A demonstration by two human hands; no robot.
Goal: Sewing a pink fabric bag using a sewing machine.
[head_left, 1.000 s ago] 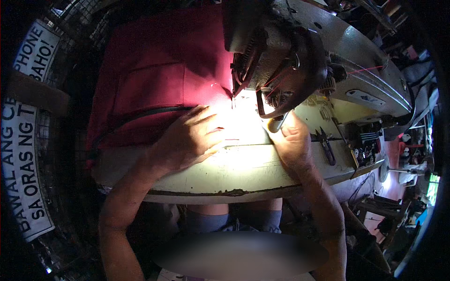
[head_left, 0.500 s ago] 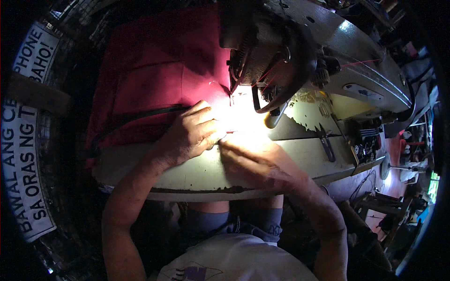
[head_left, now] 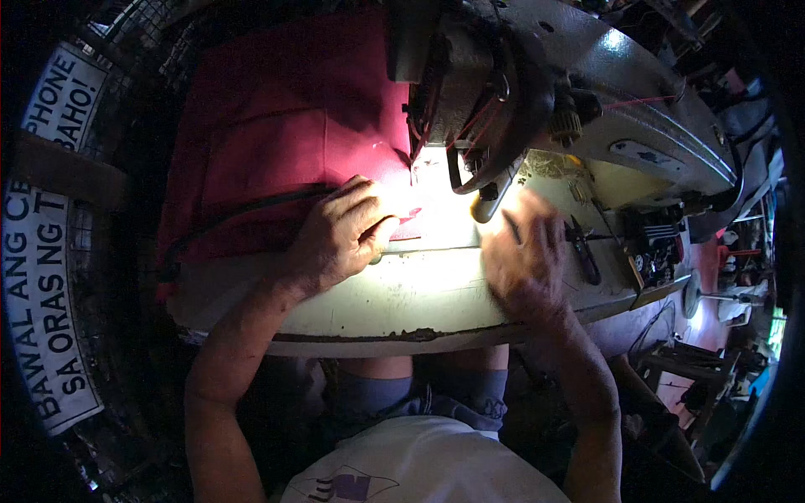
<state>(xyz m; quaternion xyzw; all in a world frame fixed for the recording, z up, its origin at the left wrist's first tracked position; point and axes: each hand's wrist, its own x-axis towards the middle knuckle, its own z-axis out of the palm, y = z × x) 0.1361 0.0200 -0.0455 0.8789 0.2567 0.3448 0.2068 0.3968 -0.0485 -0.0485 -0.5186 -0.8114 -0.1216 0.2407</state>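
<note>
Red cloth (head_left: 268,142) lies left of the sewing machine (head_left: 620,75); I seem to be positioning it, left hand (head_left: 348,230) pinching its edge, right hand (head_left: 530,256) too blurred to read; next calls for steady alignment.

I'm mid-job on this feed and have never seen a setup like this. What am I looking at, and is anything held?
There is no robot: these are a person's bare hands, seen from above by a wide fisheye camera on the head, which bends straight edges. The large machine is a sewing machine. Red fabric with a dark strip across it lies on the pale tabletop, left of the needle. The left hand rests at the fabric's near edge; whether its grip is closed on it is unclear. The right hand, blurred, is right of the needle; I can't tell if it holds anything. Dark snips lie beside it.
</note>
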